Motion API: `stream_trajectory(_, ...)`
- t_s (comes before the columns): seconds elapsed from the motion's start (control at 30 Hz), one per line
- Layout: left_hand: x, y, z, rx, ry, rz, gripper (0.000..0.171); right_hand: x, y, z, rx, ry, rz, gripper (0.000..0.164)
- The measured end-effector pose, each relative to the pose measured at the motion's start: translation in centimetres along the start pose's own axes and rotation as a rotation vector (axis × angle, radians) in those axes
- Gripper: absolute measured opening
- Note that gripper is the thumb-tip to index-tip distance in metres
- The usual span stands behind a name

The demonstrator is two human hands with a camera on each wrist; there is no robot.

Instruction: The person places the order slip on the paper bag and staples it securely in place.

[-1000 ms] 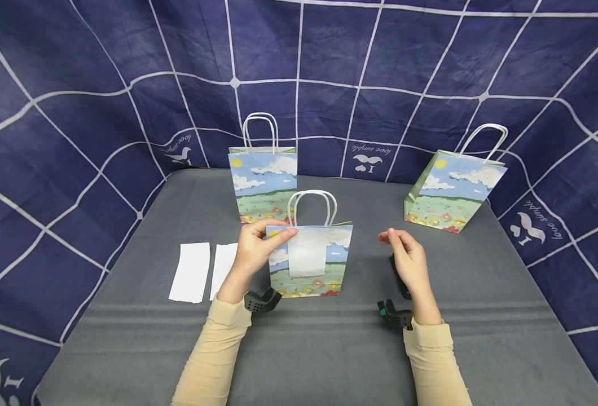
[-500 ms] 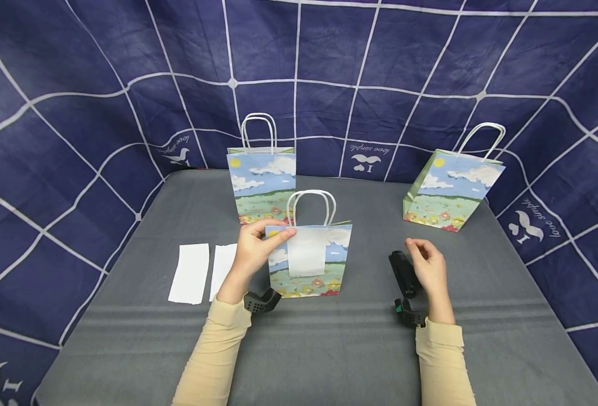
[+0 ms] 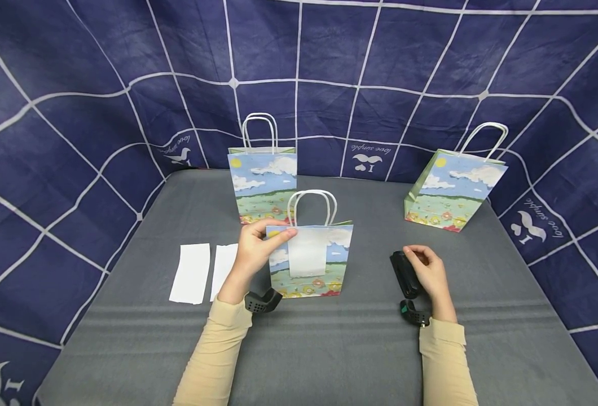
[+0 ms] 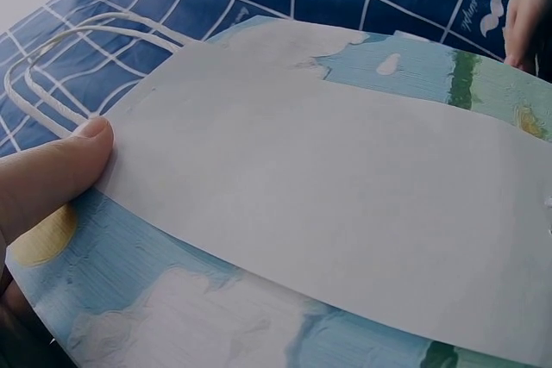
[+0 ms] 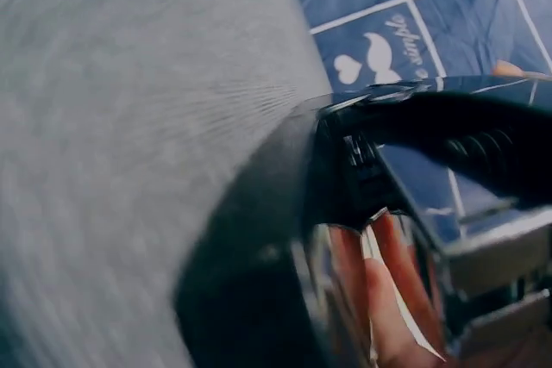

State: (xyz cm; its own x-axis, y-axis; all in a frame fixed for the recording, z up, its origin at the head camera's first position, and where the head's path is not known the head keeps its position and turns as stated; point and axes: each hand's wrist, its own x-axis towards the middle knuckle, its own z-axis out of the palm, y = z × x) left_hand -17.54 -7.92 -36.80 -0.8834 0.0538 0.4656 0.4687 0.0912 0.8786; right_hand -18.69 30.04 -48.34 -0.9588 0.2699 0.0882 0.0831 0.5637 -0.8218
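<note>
Painted paper bag (image 3: 335,262) is sitting front and centre on the table (image 3: 329,349), its pictured face turning my way, so the white slip (image 3: 307,252) on it is lying in plain sight! My left hand (image 3: 252,248) is doing the clamping: thumb pressing on the slip's top corner, other fingers sitting behind the panel, pinching close with only paper between, presumably keeping slip and bag from sliding apart. Over to my right hand (image 3: 431,276), and it's meeting the black tool (image 3: 404,275), something like a stapler by its look; those fingers are curving at its far end, but gripping or merely touching, I can't tell. Out by my left arm, the outer sheet (image 3: 190,273) and the inner sheet (image 3: 223,269) are lying flat side by side, probably for easy picking. Farther back, the left rear bag (image 3: 264,180) is standing square and the right rear bag (image 3: 453,194) is showing its side, both likely leaving my hands working room. Behind them, blue cloth (image 3: 339,45) is hanging.
</note>
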Motion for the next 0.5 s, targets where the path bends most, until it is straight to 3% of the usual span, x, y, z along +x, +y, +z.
stream_trajectory(0.5,0.0,-0.02,0.0,-0.003,0.001,0.017,0.013,0.35,0.56,-0.15,-0.062,-0.203,-0.027,0.061)
